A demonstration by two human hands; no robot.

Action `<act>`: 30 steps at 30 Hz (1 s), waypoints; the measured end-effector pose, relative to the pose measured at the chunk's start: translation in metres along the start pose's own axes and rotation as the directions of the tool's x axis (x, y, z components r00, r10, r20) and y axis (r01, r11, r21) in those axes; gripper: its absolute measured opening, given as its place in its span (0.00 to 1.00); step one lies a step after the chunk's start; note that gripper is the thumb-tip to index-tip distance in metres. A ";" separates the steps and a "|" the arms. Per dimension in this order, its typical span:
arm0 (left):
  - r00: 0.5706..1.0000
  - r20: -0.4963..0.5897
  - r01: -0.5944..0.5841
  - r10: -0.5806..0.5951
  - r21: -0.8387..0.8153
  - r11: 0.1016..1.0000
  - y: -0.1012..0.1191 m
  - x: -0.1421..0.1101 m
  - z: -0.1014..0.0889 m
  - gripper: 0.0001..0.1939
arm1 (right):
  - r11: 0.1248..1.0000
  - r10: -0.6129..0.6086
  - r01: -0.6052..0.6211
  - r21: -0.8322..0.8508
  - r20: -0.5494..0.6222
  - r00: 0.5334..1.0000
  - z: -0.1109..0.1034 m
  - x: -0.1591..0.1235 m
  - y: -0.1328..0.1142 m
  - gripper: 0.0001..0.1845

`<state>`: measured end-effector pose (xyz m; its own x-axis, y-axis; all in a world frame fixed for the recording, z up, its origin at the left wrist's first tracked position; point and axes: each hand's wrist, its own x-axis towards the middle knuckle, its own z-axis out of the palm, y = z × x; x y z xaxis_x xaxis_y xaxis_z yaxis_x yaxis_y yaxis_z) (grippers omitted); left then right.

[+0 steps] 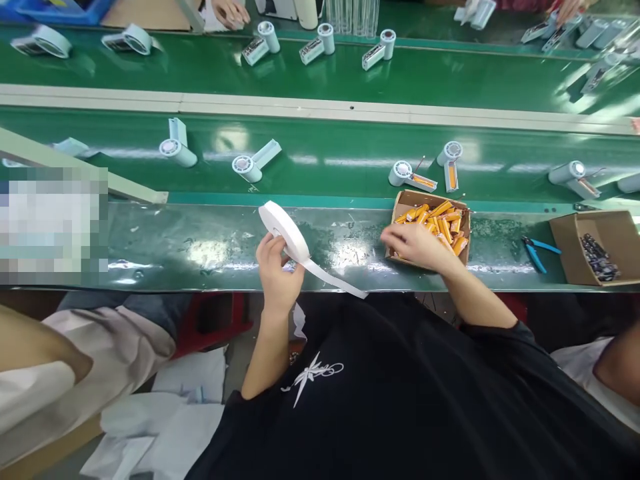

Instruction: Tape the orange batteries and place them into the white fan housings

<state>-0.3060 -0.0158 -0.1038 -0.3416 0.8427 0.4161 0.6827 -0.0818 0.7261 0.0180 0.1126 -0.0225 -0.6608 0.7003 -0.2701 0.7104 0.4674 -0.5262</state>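
My left hand (279,277) grips a roll of white tape (286,230) above the front ledge of the bench. A loose strip of the tape (335,279) trails off to the right, towards my black shirt. My right hand (415,245) is over the left front part of a small cardboard box (431,199), its fingers bent and pressed together. Whatever may be between those fingertips is hidden. Orange-wrapped cylinders (443,212), apparently battery cells, fill this box in a loose heap.
Pale blue handheld-fan housings (250,168) lie on the green conveyor (320,167); some to the right (451,175) contain orange cells. Blue-handled cutters (539,253) lie beside a box (563,243) of small dark parts. Across the line is another person's hand (230,12). People sit on both sides.
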 end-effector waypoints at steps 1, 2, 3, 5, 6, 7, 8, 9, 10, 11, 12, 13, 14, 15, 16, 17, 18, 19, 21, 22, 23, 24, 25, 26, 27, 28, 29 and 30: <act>1.000 0.001 0.003 -0.003 -0.003 1.000 -0.001 -0.004 0.003 0.25 | 0.977 0.134 -0.146 -0.156 -0.086 0.987 -0.006 0.004 0.004 0.24; 1.000 0.015 0.006 -0.006 -0.004 1.000 0.000 -0.007 0.007 0.24 | 0.920 0.223 -0.254 -0.299 -0.134 0.966 -0.010 0.007 0.007 0.24; 0.999 0.042 0.007 -0.007 0.001 1.000 0.001 -0.010 0.012 0.24 | 0.856 0.276 -0.310 -0.413 -0.142 0.951 -0.010 0.012 0.008 0.23; 0.992 0.129 -0.007 0.005 0.020 1.000 0.004 -0.013 0.022 0.25 | 0.784 0.308 -0.310 -0.538 -0.097 0.946 -0.004 0.019 0.009 0.21; 0.985 0.173 -0.029 0.023 0.032 0.999 0.007 -0.014 0.027 0.25 | 0.777 0.303 -0.292 -0.558 -0.075 0.950 0.000 0.022 0.009 0.21; 0.976 0.211 -0.062 0.052 0.044 0.997 0.009 -0.014 0.031 0.25 | 0.783 0.294 -0.280 -0.555 -0.067 0.954 0.003 0.024 0.011 0.20; 0.967 0.237 -0.104 0.088 0.053 0.993 0.012 -0.014 0.035 0.26 | 0.803 0.289 -0.284 -0.524 -0.073 0.954 0.005 0.024 0.013 0.20; 0.958 0.255 -0.147 0.128 0.059 0.987 0.015 -0.013 0.038 0.26 | 0.837 0.289 -0.293 -0.462 -0.082 0.954 0.004 0.023 0.017 0.20; 0.948 0.270 -0.190 0.167 0.060 0.980 0.017 -0.012 0.039 0.26 | 0.879 0.288 -0.303 -0.369 -0.096 0.953 0.002 0.020 0.022 0.21; 0.937 0.285 -0.228 0.204 0.055 0.972 0.019 -0.011 0.040 0.27 | 0.916 0.288 -0.311 -0.252 -0.126 0.949 -0.003 0.016 0.027 0.23; 0.923 0.306 -0.259 0.234 0.045 0.965 0.021 -0.010 0.041 0.27 | 0.943 0.283 -0.307 -0.130 -0.175 0.943 -0.008 0.011 0.033 0.26; 0.909 0.329 -0.281 0.256 0.032 0.959 0.022 -0.009 0.041 0.27 | 0.958 0.270 -0.284 -0.023 -0.246 0.931 -0.012 0.005 0.037 0.28; 0.896 0.354 -0.293 0.268 0.018 0.956 0.023 -0.009 0.040 0.27 | 0.968 0.248 -0.244 0.054 -0.326 0.912 -0.016 0.000 0.041 0.28; 0.885 0.377 -0.296 0.271 0.008 0.955 0.023 -0.008 0.040 0.26 | 0.977 0.212 -0.189 0.096 -0.402 0.891 -0.019 -0.005 0.044 0.25; 0.878 0.397 -0.293 0.268 0.002 0.956 0.024 -0.007 0.041 0.26 | 0.985 0.169 -0.134 0.107 -0.459 0.872 -0.020 -0.009 0.045 0.22; 0.872 0.414 -0.287 0.262 -0.002 0.958 0.024 -0.006 0.042 0.26 | 0.992 0.122 -0.087 0.095 -0.482 0.867 -0.020 -0.012 0.046 0.20; 0.868 0.426 -0.281 0.256 -0.004 0.960 0.024 -0.006 0.043 0.27 | 0.996 0.082 -0.057 0.068 -0.470 0.879 -0.018 -0.014 0.046 0.19; 0.864 0.435 -0.279 0.254 -0.007 0.960 0.025 -0.006 0.045 0.27 | 0.998 0.056 -0.050 0.025 -0.428 0.902 -0.015 -0.014 0.045 0.19; 0.856 0.450 -0.280 0.256 -0.013 0.960 0.026 -0.006 0.049 0.28 | 0.991 0.049 -0.085 -0.105 -0.310 0.950 -0.008 -0.012 0.043 0.21; 0.851 0.457 -0.282 0.257 -0.015 0.959 0.027 -0.006 0.051 0.28 | 0.979 0.062 -0.112 -0.173 -0.268 0.961 -0.004 -0.010 0.042 0.21; 0.847 0.466 -0.283 0.258 -0.017 0.959 0.028 -0.007 0.053 0.28 | 0.963 0.080 -0.139 -0.232 -0.247 0.966 0.000 -0.007 0.042 0.21; 0.842 0.475 -0.283 0.258 -0.019 0.959 0.028 -0.007 0.054 0.28 | 0.947 0.097 -0.166 -0.274 -0.248 0.964 0.003 -0.004 0.042 0.21; 0.837 0.482 -0.282 0.257 -0.022 0.959 0.028 -0.008 0.055 0.28 | 0.935 0.115 -0.195 -0.296 -0.266 0.957 0.006 -0.001 0.042 0.21; 0.834 0.488 -0.280 0.256 -0.024 0.960 0.029 -0.008 0.056 0.28 | 0.927 0.137 -0.226 -0.298 -0.292 0.947 0.009 0.002 0.043 0.22; 0.832 0.494 -0.278 0.254 -0.026 0.960 0.029 -0.009 0.057 0.28 | 0.925 0.159 -0.254 -0.283 -0.318 0.935 0.010 0.004 0.044 0.24; 0.830 0.497 -0.277 0.254 -0.028 0.960 0.029 -0.009 0.057 0.28 | 0.928 0.174 -0.267 -0.259 -0.334 0.926 0.011 0.006 0.046 0.26; 0.828 0.498 -0.278 0.257 -0.033 0.960 0.029 -0.009 0.057 0.28 | 0.937 0.174 -0.262 -0.231 -0.339 0.924 0.012 0.007 0.048 0.28; 0.827 0.497 -0.281 0.262 -0.038 0.959 0.029 -0.010 0.057 0.28 | 0.949 0.161 -0.237 -0.206 -0.330 0.930 0.012 0.008 0.050 0.29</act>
<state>-0.2463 0.0042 -0.1183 0.2175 0.9403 0.2619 0.7262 -0.3352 0.6002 0.0459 0.1350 -0.0604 -0.4208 0.9044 -0.0701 0.8810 0.3890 -0.2694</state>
